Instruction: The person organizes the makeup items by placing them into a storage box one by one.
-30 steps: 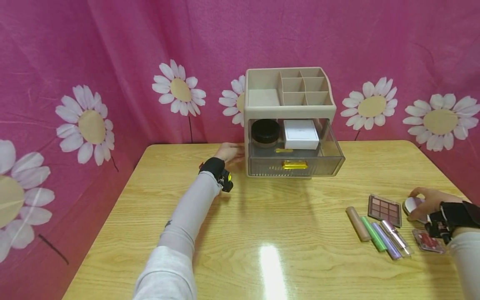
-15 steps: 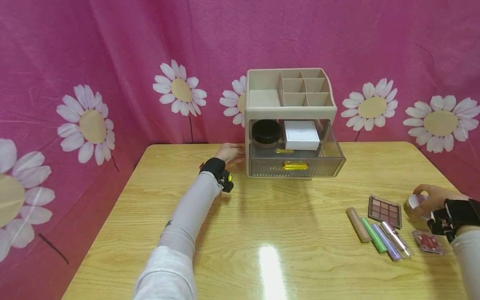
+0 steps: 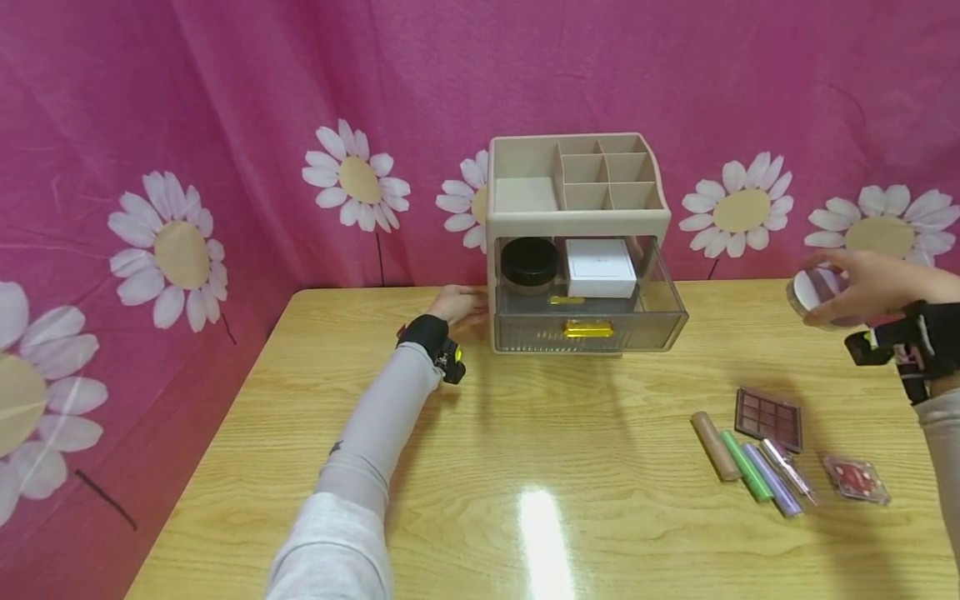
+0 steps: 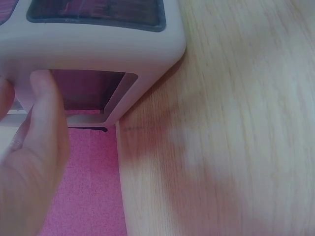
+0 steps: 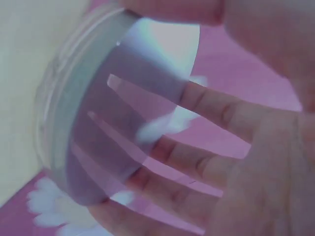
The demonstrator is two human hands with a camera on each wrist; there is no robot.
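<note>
The right hand (image 3: 862, 287) grips a round compact (image 3: 813, 296) (partly hidden by curled fingers) above the table's (image 3: 525, 467) right edge, while the left hand's (image 3: 461, 304) straight fingers press the organizer's (image 3: 577, 218) side.

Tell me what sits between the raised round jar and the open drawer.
Nothing: in the head view, only bare table lies between the round jar in the right hand and the open drawer.

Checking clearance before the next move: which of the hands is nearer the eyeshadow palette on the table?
Right. The right hand holds a round compact in the air, above and right of the eyeshadow palette. The left hand rests against the organizer's left side, far across the table.
</note>
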